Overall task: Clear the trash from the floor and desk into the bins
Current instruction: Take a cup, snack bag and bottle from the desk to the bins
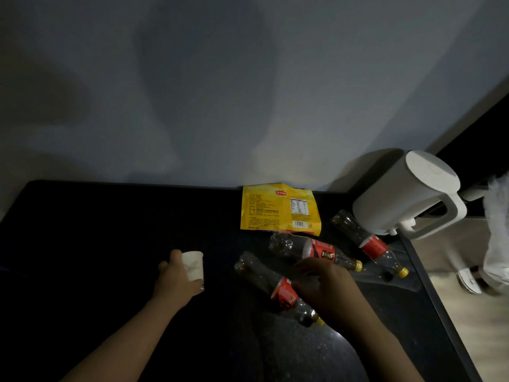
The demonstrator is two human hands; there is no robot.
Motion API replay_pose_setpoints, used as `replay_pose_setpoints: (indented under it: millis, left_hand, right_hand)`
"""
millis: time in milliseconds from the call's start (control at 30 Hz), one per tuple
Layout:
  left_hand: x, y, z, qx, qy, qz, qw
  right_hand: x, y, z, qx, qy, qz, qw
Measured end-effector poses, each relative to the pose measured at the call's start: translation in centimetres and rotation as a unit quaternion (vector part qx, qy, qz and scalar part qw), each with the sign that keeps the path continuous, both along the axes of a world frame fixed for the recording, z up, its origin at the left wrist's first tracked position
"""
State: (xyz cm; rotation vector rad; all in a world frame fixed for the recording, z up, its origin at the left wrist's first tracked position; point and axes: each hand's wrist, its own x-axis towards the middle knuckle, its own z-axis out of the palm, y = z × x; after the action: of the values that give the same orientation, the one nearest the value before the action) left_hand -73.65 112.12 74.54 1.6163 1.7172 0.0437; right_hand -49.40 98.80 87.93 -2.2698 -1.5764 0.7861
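Three red-labelled plastic bottles lie at three o'clock. Left grip holds white paper cup; right grip, loosely open, should encircle nearest bottle.

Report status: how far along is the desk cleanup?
Done: nothing visible; no bin in view. In hand: left hand holds the paper cup; right hand reaches over the nearest bottle. Left: that bottle, the middle bottle, the far bottle and the yellow packet, on the desk.

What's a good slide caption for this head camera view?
Left hand grips a paper cup as the right hand reaches over three toppled bottles near a yellow snack bag on the desk.
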Motion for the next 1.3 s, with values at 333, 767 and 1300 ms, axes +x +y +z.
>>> replay_pose_setpoints:
  millis: [333,767,1300]
  left_hand:
    - [2.7,1.3,-0.3,0.038,-0.035,0.002,0.999]
    - [11.0,6.4,1.8,0.073,-0.043,-0.091,0.992]
    - [20.1,11.6,-0.6,0.060,0.065,-0.177,0.980]
  right_hand:
    - [2.8,0.7,-1.3,-0.019,0.008,-0.003,1.000]
    - [8.2,1.7,-4.2,-0.034,0.019,-0.029,0.999]
    - [12.5,6.1,-13.7,-0.074,-0.075,-0.008,0.994]
